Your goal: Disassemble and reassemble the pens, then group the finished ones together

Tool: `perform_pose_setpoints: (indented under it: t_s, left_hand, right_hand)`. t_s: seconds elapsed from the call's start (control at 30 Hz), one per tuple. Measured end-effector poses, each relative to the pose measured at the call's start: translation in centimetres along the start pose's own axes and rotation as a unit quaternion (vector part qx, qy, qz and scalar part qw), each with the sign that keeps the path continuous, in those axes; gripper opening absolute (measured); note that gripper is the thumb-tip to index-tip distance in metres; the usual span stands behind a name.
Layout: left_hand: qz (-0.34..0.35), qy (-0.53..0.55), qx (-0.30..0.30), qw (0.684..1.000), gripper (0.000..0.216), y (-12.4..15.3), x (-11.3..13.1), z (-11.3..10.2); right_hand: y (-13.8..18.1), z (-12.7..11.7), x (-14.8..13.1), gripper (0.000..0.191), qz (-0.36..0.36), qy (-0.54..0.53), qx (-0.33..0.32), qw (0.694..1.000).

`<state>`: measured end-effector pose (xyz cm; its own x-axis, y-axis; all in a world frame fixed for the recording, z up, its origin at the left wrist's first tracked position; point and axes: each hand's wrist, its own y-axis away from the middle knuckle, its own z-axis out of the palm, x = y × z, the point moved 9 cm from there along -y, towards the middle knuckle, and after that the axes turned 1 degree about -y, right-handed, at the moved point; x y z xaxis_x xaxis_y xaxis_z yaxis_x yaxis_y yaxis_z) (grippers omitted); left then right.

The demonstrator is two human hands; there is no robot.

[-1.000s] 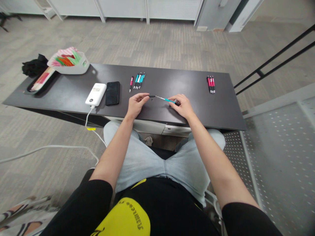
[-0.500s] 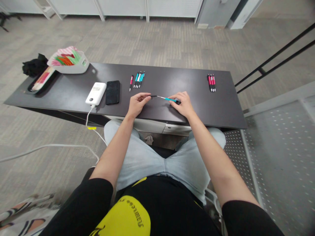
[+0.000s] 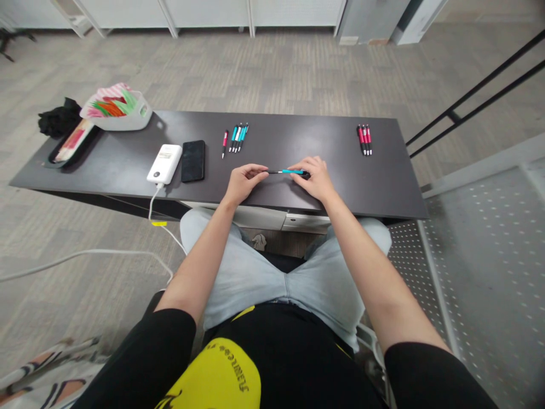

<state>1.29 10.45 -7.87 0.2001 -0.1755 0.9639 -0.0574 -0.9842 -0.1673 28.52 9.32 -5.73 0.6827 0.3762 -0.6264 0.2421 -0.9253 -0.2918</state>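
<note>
Above the dark tabletop, my two hands hold the parts of a pen lying roughly in line. My left hand [image 3: 247, 183] pinches the black pen grip [image 3: 273, 171] between thumb and fingers. My right hand [image 3: 314, 177] is closed on the blue pen barrel [image 3: 292, 171], whose right end is partly hidden by the fingers. A short pale stretch of refill shows between the two parts. Beyond my left hand lie a red pen [image 3: 225, 144] and a row of several blue and white pens [image 3: 238, 138]. Farther right is a group of red pens [image 3: 364, 140].
On the desk [image 3: 336, 136], left of my hands, are a black phone [image 3: 193, 161] and a white power bank [image 3: 164, 163] with a cable. A white basket [image 3: 123, 121] and a black tray [image 3: 63, 158] stand at the far left. A perforated panel [image 3: 489, 244] is at right.
My left hand has moved right with the black grip, so the gap to the blue barrel is shorter and less refill shows. The right hand has barely shifted.
</note>
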Motion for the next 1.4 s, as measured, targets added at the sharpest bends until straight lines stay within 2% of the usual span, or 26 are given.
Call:
perform_pose_setpoints:
  t_s: [0.07, 0.2, 0.5, 0.73, 1.03, 1.3, 1.4]
  left_hand:
    - [0.017, 0.002, -0.002, 1.0, 0.034, 0.0, 0.2, 0.8]
    - [0.021, 0.011, 0.03, 0.999, 0.024, 0.0, 0.3, 1.3]
    - [-0.005, 0.002, 0.033, 0.999, 0.017, 0.5, 0.7, 1.9]
    - [0.003, 0.0, 0.016, 1.0, 0.024, 0.6, 0.8, 2.0]
    - [-0.01, 0.033, 0.018, 0.999, 0.021, 1.0, 0.9, 3.0]
    - [-0.001, 0.017, 0.012, 1.0, 0.015, 1.0, 1.0, 2.7]
    - [0.007, 0.02, 0.013, 1.0, 0.018, 1.0, 1.0, 2.6]
  right_hand:
    - [-0.1, 0.1, 0.2, 0.019, -0.005, -0.014, -0.005, 1.0]
    - [-0.3, 0.0, 0.0, 0.018, -0.015, -0.06, -0.006, 0.998]
    - [-0.7, 0.7, 0.8, 0.036, -0.015, -0.099, -0.017, 0.995]
    - [-0.3, 0.8, 0.7, 0.025, -0.027, -0.078, -0.025, 0.996]
    - [-0.4, 0.4, 0.6, 0.054, -0.009, -0.094, -0.024, 0.995]
    - [-0.4, 1.2, 1.2, 0.049, 0.002, -0.074, -0.049, 0.996]
    - [-0.1, 1.1, 1.1, 0.04, 0.009, -0.084, -0.044, 0.995]
